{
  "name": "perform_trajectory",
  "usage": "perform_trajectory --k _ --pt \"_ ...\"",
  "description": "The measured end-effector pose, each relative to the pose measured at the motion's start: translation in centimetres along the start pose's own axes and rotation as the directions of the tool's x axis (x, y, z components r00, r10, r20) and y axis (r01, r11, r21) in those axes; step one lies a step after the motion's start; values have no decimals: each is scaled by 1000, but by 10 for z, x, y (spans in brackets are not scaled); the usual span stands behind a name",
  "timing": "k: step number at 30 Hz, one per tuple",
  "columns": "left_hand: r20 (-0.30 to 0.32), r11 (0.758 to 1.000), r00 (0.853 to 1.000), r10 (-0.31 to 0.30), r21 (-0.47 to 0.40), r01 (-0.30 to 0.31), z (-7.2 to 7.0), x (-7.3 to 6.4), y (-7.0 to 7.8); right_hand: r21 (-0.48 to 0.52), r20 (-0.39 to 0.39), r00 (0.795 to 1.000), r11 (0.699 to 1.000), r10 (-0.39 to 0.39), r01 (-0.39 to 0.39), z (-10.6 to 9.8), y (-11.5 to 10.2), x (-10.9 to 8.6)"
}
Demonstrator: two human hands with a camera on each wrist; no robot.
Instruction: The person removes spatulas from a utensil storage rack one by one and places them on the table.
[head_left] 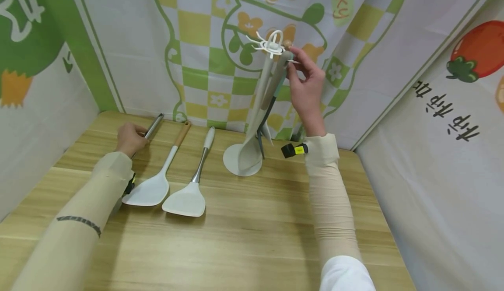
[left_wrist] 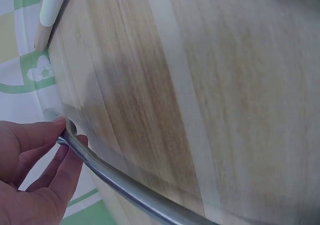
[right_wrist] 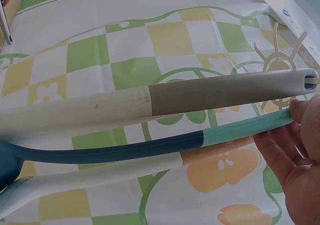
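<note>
At the back left of the table, my left hand [head_left: 131,138] pinches the metal handle [left_wrist: 127,185] of a utensil; its head is hidden behind the sleeve in the head view. My right hand [head_left: 308,85] is up at the top of a white hanging rack [head_left: 264,47]. Its thumb and fingers pinch the mint-green handle end of a dark blue utensil [right_wrist: 125,154]. Beside that hang a pale spoon-like utensil [head_left: 250,154] with a grey-brown handle [right_wrist: 220,92] and a white utensil with a wooden handle [right_wrist: 217,151].
Between the left hand and the rack lie a white spatula [head_left: 150,190] with a wooden handle and a white turner [head_left: 185,201] with a metal neck. The rack's round base [head_left: 231,157] stands near the table's back edge. A patterned curtain [head_left: 197,54] hangs behind.
</note>
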State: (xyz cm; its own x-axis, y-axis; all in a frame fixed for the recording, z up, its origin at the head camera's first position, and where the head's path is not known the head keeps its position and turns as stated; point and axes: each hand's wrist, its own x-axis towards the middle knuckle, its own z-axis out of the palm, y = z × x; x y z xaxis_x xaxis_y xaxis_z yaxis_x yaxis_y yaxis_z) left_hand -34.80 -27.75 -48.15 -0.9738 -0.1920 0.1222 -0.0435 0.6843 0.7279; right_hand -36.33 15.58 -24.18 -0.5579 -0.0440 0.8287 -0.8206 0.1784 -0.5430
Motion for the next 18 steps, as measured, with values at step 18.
perform_trajectory --k 18 --pt "37 1000 999 -15 -2 15 1 3 -12 14 11 1000 1000 -12 12 -1 2 -1"
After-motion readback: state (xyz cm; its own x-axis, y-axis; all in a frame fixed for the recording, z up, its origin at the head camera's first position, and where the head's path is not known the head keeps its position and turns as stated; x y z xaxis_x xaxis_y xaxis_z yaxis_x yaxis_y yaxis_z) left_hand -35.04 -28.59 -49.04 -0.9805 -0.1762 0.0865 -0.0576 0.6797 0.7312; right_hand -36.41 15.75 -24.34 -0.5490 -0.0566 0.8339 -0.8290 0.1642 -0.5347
